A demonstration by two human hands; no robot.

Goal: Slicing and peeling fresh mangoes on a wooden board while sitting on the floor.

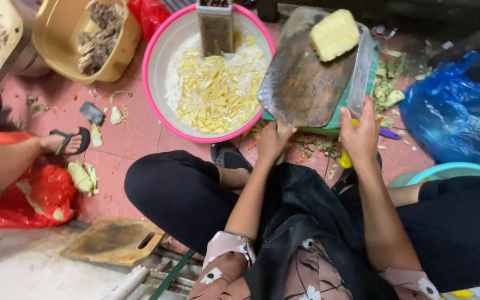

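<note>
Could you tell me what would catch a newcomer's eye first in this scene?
Probably the pink-rimmed basin at top centre, heaped with pale yellow shreds, a grater leaning in at its far edge. Right of it, the left hand grips a worn wooden board carrying a yellow pineapple chunk, while the right hand holds a cleaver.

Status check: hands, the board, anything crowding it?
Left hand grips the wooden cutting board by its handle; right hand holds the cleaver at its right edge. Pineapple chunk on the board. Pink basin of shreds crowds it on the left.
</note>
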